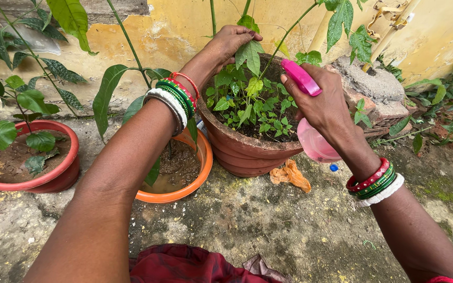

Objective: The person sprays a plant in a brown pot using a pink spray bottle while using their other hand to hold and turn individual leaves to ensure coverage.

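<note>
My left hand (pixel 231 41) reaches over a brown clay pot (pixel 247 149) and grips its far rim, among the leaves of a small green plant (pixel 250 102) growing in it. The pot is tilted toward me. My right hand (pixel 321 102) holds a pink spray bottle (pixel 313 139) by its bright pink trigger head (pixel 301 77), right beside the pot's near right rim. Both wrists carry red, green and white bangles.
An orange pot (pixel 197 181) with wet soil sits left of the clay pot. A red pot (pixel 53 178) with a leafy plant stands at far left. Broken masonry (pixel 373 86) lies at right by the yellow wall (pixel 436 36). An orange scrap (pixel 291 175) lies on the mossy ground.
</note>
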